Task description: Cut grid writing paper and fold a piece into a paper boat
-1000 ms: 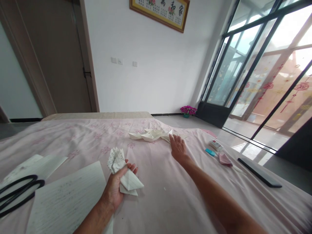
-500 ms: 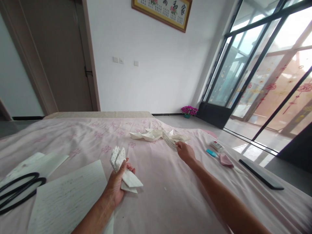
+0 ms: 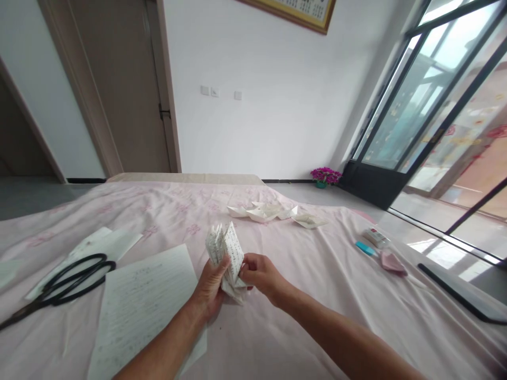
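My left hand (image 3: 212, 293) is closed around a bundle of folded, written-on paper pieces (image 3: 225, 250), held upright just above the pink bedsheet (image 3: 317, 274). My right hand (image 3: 259, 274) has come in against the bundle from the right and pinches a paper piece at its lower edge. Both hands meet at the middle of the bed. Farther away lie several folded white paper boats (image 3: 263, 212) and one flatter folded paper (image 3: 309, 221).
A written sheet of paper (image 3: 142, 295) lies by my left forearm, with black scissors (image 3: 59, 282) on more paper to its left. At the right are a blue eraser-like item (image 3: 364, 248), a small box (image 3: 375, 237), a pink folded piece (image 3: 392, 262) and a black bar (image 3: 459, 295).
My right hand drew back from the paper boats with a paper piece and joined it to the bundle in my left hand. The view shifted to the left and down.
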`<state>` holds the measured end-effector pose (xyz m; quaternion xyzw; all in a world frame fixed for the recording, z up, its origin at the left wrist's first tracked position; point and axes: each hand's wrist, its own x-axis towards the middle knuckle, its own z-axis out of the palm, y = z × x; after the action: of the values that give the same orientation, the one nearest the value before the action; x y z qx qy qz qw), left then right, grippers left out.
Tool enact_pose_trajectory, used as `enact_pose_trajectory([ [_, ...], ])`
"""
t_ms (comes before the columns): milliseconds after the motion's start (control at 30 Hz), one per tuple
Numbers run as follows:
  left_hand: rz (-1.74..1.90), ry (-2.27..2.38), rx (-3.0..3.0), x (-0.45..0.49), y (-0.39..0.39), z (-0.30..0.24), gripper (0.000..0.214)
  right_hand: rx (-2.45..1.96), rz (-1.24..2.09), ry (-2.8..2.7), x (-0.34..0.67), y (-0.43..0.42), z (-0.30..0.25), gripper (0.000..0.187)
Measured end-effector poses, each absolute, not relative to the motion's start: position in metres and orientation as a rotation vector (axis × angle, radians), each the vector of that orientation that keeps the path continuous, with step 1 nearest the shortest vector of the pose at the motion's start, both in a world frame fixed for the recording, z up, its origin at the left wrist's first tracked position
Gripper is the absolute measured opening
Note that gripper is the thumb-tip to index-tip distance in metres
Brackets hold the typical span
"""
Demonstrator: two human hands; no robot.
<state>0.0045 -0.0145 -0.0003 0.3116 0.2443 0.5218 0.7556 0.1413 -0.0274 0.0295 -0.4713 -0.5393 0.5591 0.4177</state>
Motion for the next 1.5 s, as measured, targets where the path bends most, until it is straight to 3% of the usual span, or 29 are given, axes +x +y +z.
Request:
enact_pose_trajectory([
  [200,1.191,0.576,0.791,0.009,-0.018,0.010,0.064,-1.397,1.204,-1.507,0.149,-0.018,0.028,0.020],
  [367,1.226,0.685,0.792,0.011,-0.016,0.008,0.037,-1.506,0.872,-1.702,0.145,-0.022,0.026,0.023],
  [467,1.190,0.676,0.700,0.010,-0.013,0.006,0.030,-1.425,0.983,-1.798,0.148,-0.026,0.028,0.029],
  [567,1.156,0.652,0.567,0.009,-0.011,0.005,0.037,-1.353,1.098,-1.949,0.174,-0.017,0.032,0.030],
  [633,1.167,0.659,0.496,0.007,-0.010,0.006,0.044,-1.555,0.754,-2.028,0.209,-0.001,0.035,0.032],
  [700,1.166,0.678,0.460,0.005,-0.009,0.005,0.050,-2.005,0.038,-2.014,0.254,0.018,0.037,0.048],
  [733,1.159,0.685,0.449,0.005,-0.009,0.005,0.053,-2.126,-0.113,-1.938,0.279,0.028,0.037,0.059],
  [833,1.147,0.694,0.417,0.004,-0.008,0.003,0.057,-2.342,-0.320,-1.777,0.346,0.051,0.035,0.085],
  [1000,1.124,0.672,0.395,0.003,-0.005,0.001,0.054,-2.493,-0.514,-1.758,0.407,0.075,0.023,0.097],
  [1233,1.098,0.650,0.328,0.000,-0.002,0.004,0.044,-2.499,-0.556,-1.844,0.423,0.095,0.016,0.083],
  [1433,1.074,0.611,0.328,-0.002,-0.002,0.004,0.039,-2.412,-0.382,-1.864,0.415,0.087,0.023,0.034],
  [1500,1.100,0.630,0.316,-0.002,-0.002,0.003,0.040,-2.360,-0.318,-1.811,0.409,0.079,0.028,0.026],
])
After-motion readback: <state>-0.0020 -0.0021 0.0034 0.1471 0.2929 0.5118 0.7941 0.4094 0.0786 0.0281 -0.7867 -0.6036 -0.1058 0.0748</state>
